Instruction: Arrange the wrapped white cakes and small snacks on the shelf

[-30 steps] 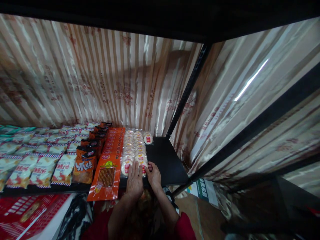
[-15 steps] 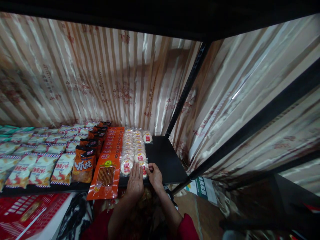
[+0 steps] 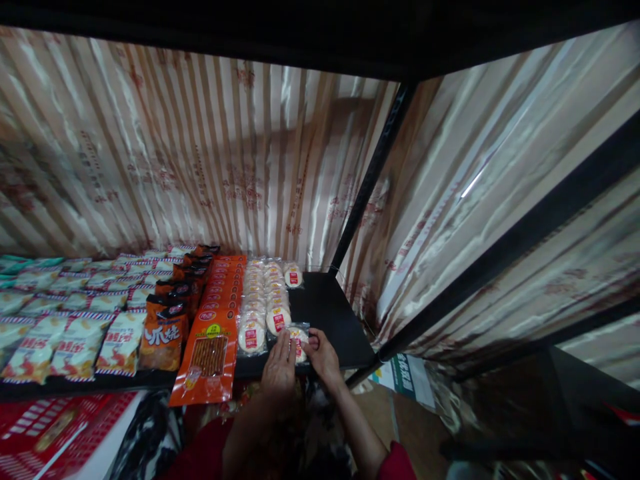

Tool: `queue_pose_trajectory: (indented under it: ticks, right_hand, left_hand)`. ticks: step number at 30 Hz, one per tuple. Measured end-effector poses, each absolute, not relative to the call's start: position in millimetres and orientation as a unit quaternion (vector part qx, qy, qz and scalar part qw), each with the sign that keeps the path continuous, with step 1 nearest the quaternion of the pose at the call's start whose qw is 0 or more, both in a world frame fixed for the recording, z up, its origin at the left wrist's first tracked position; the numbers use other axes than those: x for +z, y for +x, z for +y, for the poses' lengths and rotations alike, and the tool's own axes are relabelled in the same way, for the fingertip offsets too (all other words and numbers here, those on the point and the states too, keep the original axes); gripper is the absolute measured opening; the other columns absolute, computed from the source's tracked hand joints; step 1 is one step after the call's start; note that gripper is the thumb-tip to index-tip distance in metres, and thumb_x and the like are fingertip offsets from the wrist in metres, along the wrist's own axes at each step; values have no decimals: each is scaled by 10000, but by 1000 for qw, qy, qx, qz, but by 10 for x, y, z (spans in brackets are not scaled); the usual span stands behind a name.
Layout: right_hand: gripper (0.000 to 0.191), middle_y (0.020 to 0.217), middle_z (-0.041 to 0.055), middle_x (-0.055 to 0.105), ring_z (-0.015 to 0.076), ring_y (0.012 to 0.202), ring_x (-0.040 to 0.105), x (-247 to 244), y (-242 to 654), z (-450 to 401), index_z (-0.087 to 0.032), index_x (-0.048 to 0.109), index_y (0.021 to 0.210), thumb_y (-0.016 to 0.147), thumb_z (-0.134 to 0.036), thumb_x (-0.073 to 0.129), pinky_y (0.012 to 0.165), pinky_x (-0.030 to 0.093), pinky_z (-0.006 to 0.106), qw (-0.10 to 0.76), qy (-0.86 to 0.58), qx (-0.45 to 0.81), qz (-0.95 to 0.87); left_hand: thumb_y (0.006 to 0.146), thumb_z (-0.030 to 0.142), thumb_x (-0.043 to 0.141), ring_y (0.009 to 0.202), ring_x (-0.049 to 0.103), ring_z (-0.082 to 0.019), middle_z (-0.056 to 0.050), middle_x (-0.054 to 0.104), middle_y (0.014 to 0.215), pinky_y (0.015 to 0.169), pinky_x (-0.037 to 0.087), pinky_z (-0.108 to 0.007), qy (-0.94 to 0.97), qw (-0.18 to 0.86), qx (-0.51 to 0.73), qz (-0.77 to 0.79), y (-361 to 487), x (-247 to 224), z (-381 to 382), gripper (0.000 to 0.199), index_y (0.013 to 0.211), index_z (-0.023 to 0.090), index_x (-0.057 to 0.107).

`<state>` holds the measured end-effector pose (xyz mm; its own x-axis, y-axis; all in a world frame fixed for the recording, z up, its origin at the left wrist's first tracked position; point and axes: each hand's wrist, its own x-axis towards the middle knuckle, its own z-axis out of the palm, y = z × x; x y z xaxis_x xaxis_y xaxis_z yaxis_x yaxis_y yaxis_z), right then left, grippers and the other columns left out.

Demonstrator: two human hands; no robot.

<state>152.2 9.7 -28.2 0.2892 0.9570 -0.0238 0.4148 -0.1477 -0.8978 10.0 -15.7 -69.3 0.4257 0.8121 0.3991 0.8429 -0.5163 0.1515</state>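
A clear packet with a round white rice cracker (image 3: 300, 338) and a red label is between my hands at the shelf's front edge. My left hand (image 3: 280, 367) has its fingers pressed together over the packet's left side; its thumb is hidden. With thumb and fingertips, my right hand (image 3: 323, 358) pinches the right edge. Just behind and to the left, a column of like packets (image 3: 278, 319) overlaps toward the back. Beside it runs another column (image 3: 251, 333). One separate packet (image 3: 293, 275) lies at the rear, right of the columns.
Orange stick-snack bags (image 3: 209, 357), dark-topped orange bags (image 3: 163, 340) and pale snack bags (image 3: 120, 343) fill the black shelf (image 3: 333, 313) leftward. A black post (image 3: 373, 177) rises at the right rear corner. Below left is a red basket (image 3: 55, 433). Striped curtain (image 3: 200, 153) hangs behind.
Both hands have moved right with the rice cracker packet, away from the front of the second column. The front packet of that column now shows more fully.
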Motion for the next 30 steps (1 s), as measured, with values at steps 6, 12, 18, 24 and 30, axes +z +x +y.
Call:
queue_pose_trajectory:
  ticks: [6, 12, 18, 24, 30]
  right_hand:
    - [211, 665, 11, 667, 171, 590, 625, -244, 1720, 179, -186, 639, 797, 608, -266, 592, 559, 493, 256, 418, -658, 387, -492]
    - [184, 659, 8, 666, 168, 602, 613, -238, 1904, 331, -185, 637, 750, 586, -255, 591, 574, 483, 253, 432, -655, 374, -495]
    - [213, 681, 25, 673, 173, 612, 623, -272, 1991, 555, -168, 632, 793, 609, -262, 579, 567, 482, 248, 435, -676, 343, -486]
    - [199, 715, 36, 689, 178, 653, 646, -302, 2047, 762, -170, 644, 817, 644, -240, 574, 607, 499, 250, 421, -701, 294, -495]
    - [216, 767, 47, 686, 176, 676, 647, -374, 2072, 983, -174, 644, 859, 669, -247, 570, 639, 507, 256, 421, -700, 271, -509]
  left_hand:
    - [808, 207, 409, 1336, 258, -323, -193, 281, 1445, 1035, 369, -420, -852, -2, -165, -496, 291, -614, -112, 588, 1375, 58, 365]
    - [843, 155, 353, 1333, 283, -292, -175, 300, 1442, 1048, 353, -402, -859, -4, -160, -487, 422, -555, -35, 530, 1368, 86, 385]
    - [862, 245, 381, 1354, 238, -290, -183, 285, 1449, 1075, 308, -389, -875, -74, -114, -464, 466, -384, 85, 546, 1372, 50, 363]
    - [853, 260, 393, 1373, 165, -299, -223, 208, 1462, 1106, 236, -416, -872, -141, -74, -463, 548, -198, 213, 587, 1374, -1, 329]
    - [858, 266, 371, 1383, 94, -317, -232, 116, 1480, 1123, 163, -447, -855, -181, -41, -484, 606, -26, 354, 586, 1365, -25, 332]
